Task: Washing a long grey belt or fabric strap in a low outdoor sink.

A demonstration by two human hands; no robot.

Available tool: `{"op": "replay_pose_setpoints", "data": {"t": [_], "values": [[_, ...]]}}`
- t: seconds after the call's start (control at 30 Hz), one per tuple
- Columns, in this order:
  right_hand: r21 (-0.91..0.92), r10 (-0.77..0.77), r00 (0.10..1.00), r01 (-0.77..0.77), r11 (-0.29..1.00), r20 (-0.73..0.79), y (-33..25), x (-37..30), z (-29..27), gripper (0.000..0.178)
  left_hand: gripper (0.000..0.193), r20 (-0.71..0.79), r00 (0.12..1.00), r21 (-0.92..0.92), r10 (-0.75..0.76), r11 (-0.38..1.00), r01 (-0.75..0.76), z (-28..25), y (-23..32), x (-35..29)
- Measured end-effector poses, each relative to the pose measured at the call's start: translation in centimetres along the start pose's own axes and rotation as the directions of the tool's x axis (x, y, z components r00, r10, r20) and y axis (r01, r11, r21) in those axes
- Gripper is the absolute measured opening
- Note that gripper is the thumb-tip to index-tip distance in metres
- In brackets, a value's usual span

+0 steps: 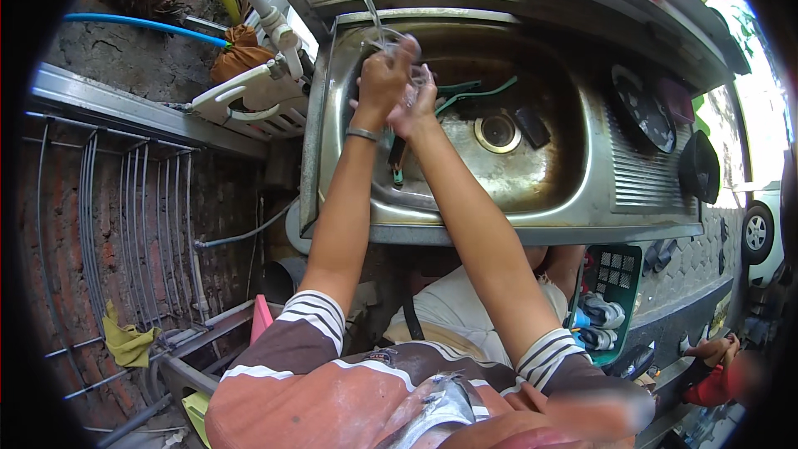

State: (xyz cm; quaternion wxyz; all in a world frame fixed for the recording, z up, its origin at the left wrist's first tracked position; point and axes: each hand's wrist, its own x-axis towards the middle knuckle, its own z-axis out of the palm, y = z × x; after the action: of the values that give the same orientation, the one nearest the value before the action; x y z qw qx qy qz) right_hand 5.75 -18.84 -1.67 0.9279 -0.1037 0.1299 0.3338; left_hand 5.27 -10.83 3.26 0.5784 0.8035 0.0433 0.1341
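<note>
Both my hands are together over the left part of a steel sink point(432, 216), under a thin stream of water point(366, 0). My left hand point(384, 75), with a bracelet on its wrist, is closed around the top of a small clear glass item point(418, 76). From below and to the right, my right hand point(413, 106) holds the same item. Its exact shape is hard to make out through the water and fingers. In the basin beneath lie green-handled utensils point(470, 91), a dark flat piece point(532, 126) and the round drain point(497, 130).
Black round pans point(644, 108) point(698, 166) sit on the drainboard at right. A white cutting board point(249, 91) and a wire rack point(125, 224) with a yellow cloth point(125, 341) are at left. A green crate point(611, 283) stands below; another person's hand point(711, 349) is at lower right.
</note>
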Motion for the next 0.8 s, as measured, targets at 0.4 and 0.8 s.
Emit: {"op": "replay_pose_setpoints", "data": {"t": [0.4, 0.8], "values": [[-0.213, -0.034, 0.999, 0.039, 0.976, 0.027, -0.2, 1.9, 2.3, 0.032, 0.037, -0.628, 0.719, 0.193, 0.296, 0.955, -0.225, -2.1, -0.2, 0.6], [-0.377, -0.116, 0.980, 0.171, 0.910, 0.164, -1.4, 1.0, 3.4, 0.050, 0.045, -0.063, 0.897, -0.760, -0.438, 0.603, 0.241, -0.1, -2.5, 0.2]]}}
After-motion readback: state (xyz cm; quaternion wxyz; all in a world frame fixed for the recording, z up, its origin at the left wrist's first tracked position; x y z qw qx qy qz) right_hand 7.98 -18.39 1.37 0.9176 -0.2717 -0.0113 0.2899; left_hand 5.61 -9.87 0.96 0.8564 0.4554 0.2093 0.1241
